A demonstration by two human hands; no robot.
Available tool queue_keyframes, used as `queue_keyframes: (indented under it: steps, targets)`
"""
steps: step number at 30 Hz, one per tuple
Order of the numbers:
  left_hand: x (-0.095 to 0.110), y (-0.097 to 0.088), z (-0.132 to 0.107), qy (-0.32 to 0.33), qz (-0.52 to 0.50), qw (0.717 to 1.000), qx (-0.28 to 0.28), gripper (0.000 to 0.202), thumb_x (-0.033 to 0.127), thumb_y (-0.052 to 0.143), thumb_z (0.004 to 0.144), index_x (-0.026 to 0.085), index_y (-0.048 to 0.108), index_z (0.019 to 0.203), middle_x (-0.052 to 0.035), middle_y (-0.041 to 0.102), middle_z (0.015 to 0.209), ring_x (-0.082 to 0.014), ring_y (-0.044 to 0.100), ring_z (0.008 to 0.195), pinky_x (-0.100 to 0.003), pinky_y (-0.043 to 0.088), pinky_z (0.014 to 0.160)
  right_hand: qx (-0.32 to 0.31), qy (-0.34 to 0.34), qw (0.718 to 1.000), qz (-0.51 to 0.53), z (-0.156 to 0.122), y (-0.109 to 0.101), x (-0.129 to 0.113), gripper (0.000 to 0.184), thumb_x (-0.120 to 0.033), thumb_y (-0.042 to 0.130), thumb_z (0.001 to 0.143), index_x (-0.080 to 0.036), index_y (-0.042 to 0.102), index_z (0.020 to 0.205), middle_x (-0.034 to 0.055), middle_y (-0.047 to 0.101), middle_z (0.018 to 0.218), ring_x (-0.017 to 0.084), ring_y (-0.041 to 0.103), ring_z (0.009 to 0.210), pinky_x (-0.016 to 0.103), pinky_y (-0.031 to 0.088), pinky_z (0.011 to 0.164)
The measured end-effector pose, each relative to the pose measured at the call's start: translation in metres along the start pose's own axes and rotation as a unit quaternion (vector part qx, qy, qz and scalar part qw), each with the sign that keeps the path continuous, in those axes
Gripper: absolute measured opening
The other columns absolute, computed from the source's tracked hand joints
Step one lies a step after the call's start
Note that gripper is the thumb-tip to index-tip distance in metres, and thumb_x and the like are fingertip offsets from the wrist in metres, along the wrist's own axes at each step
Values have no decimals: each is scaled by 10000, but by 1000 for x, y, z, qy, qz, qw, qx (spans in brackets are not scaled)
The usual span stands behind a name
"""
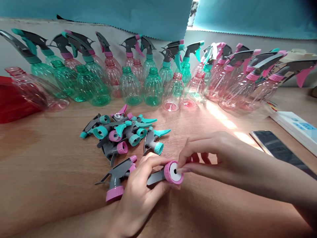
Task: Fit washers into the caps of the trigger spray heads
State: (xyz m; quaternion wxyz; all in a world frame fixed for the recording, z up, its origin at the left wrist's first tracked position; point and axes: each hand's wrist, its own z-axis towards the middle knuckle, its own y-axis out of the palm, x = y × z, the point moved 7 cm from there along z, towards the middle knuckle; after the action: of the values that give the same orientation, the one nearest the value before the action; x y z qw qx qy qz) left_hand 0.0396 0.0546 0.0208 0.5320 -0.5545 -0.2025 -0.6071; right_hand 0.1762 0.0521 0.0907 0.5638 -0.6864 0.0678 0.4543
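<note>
The fingers (153,162) of the left hand (138,195) are clenched around a grey spray head (156,178) and grasp it by its body. Its pink collar (167,174) points to 3 o'clock, with the open end turned toward the right hand (210,152). In this open end sits a white disc (176,173) with a small dark hole in the middle. The thumb and forefinger of the right hand are pinched together on this disc, and the tips touch it. The other fingers of the right hand are curled loosely above, and they hold nothing. The held spray head is just above the wooden surface (49,172), near the bottom centre of the view.

Just beside the left hand, at 9 o'clock, a second spray head with a pink collar (116,181) lies on the surface. At 11 o'clock from the hands there is a loose pile of spray heads (123,132), some with teal collars and some with pink ones. Further out, at 12 o'clock, a long row of bottles stands along the wall: green bottles (131,89) mostly to the left, pink bottles (237,89) mostly to the right. Many of them already carry a spray head. At 3 o'clock from the right hand a dark phone (279,152) lies flat, and beyond it is a white box (297,127). At 9 o'clock, at the far edge, there is a red container (12,102).
</note>
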Motion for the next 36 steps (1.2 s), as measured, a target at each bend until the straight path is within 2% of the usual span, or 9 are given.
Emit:
queue_keyframes:
  steps: [3, 9, 20, 24, 28, 33, 36]
  targets:
    - [1, 0, 1, 4, 3, 1000, 3, 249, 185, 670, 825, 268, 611, 1052, 11, 648, 945, -174, 622, 864, -274, 464, 783, 2, -3, 1000, -6, 0, -1, 2, 105, -187, 611, 852, -251, 692, 871, -76, 681, 761, 58, 545, 622, 161, 418, 565]
    - [2, 1, 1, 4, 3, 1000, -3, 229, 197, 664, 835, 251, 611, 1051, -6, 642, 952, -182, 619, 880, -280, 469, 790, -2, -11, 1000, -23, -1, -2, 2, 105, -273, 599, 872, -248, 701, 880, -51, 681, 735, 74, 537, 569, 186, 417, 529]
    - [4, 1, 1, 16, 0, 1000, 0, 261, 155, 663, 821, 250, 613, 1058, -7, 643, 928, -179, 611, 850, -280, 478, 773, 5, -29, 998, -48, -3, 1, -4, 117, -282, 580, 886, -244, 681, 842, -49, 664, 727, 72, 524, 567, 194, 400, 533]
    - [4, -1, 1, 14, 4, 1000, 7, 244, 183, 668, 820, 246, 623, 1051, -14, 645, 929, -188, 622, 853, -287, 487, 769, 15, -29, 997, -71, -3, 2, -3, 85, -285, 591, 874, -255, 668, 854, -55, 646, 705, 77, 509, 551, 206, 386, 531]
    - [4, 0, 2, 20, 0, 1000, 3, 275, 165, 671, 819, 276, 606, 1061, 19, 635, 938, -162, 618, 861, -262, 475, 788, 27, -29, 995, -87, -4, 3, -5, 52, -272, 594, 872, -253, 640, 862, -64, 634, 715, 77, 522, 597, 201, 384, 564]
    - [3, 2, 1, 13, -8, 1000, -9, 295, 147, 655, 832, 288, 588, 1083, 23, 621, 953, -154, 604, 871, -253, 466, 784, 12, -26, 997, -74, -4, 6, -8, 82, -248, 548, 901, -237, 627, 879, -56, 680, 890, 74, 576, 735, 201, 396, 629]
    - [2, 2, 1, 10, -8, 1000, -12, 266, 174, 652, 842, 273, 588, 1081, 9, 625, 941, -164, 606, 850, -273, 468, 784, 24, -33, 995, -87, -4, 4, -10, 59, -226, 571, 881, -244, 627, 879, -66, 670, 824, 73, 557, 687, 207, 380, 602]
